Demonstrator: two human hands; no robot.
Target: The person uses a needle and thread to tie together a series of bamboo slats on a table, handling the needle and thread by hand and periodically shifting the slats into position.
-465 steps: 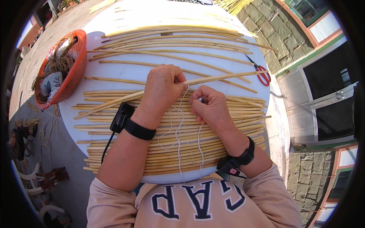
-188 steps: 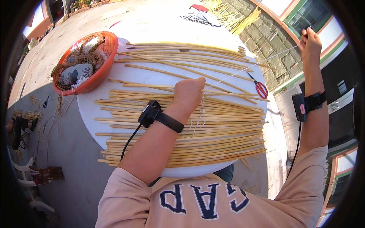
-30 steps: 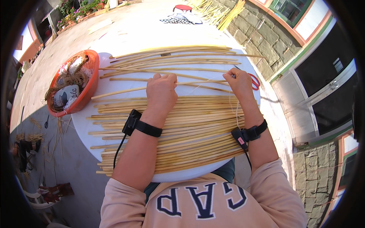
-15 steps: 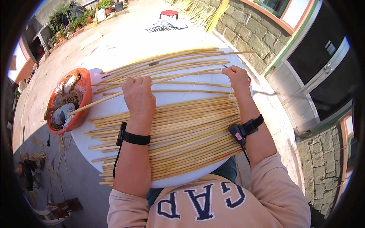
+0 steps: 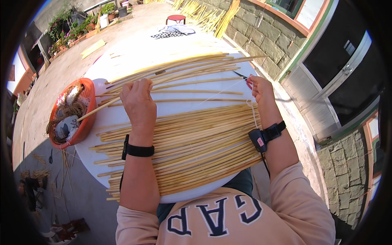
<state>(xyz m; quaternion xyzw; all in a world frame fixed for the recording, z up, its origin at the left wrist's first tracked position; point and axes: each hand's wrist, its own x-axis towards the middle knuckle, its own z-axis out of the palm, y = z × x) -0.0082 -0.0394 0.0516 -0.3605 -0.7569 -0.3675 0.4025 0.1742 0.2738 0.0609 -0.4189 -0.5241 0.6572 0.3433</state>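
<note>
"White-topped table (image 5: 175,107), seen from above its near edge: what covers its near half?"

"Yellow sticks (image 5: 196,139), laid side by side, running left to right across the table."

"And the hands?"

"Above the table's middle. Left hand (image 5: 139,100): fingers curled around a held stick (image 5: 100,109), whose left end overlaps the orange basket (image 5: 90,116) at the table's left edge. Right hand (image 5: 262,89), towards the table's right edge: thumb and fingertips pinching white thread (image 5: 252,108), slack in a loop below."

"What lies farther across the table?"

"Loose sticks (image 5: 196,61), roughly parallel, and scissors (image 5: 243,76) at the table's right, partly hidden by the right hand. Glare bleaches the table's far end; its edge cannot be traced."

"The surroundings?"

"Paved yard (image 5: 61,98), shaded in part left of the table. To the table's right, a dark-paned door (image 5: 322,69), then a stone wall (image 5: 265,34). Past the table's far part, a patterned cloth (image 5: 173,32), a red stool (image 5: 176,18) and yellow stalks (image 5: 226,18); far left, potted plants (image 5: 81,28)."
</note>
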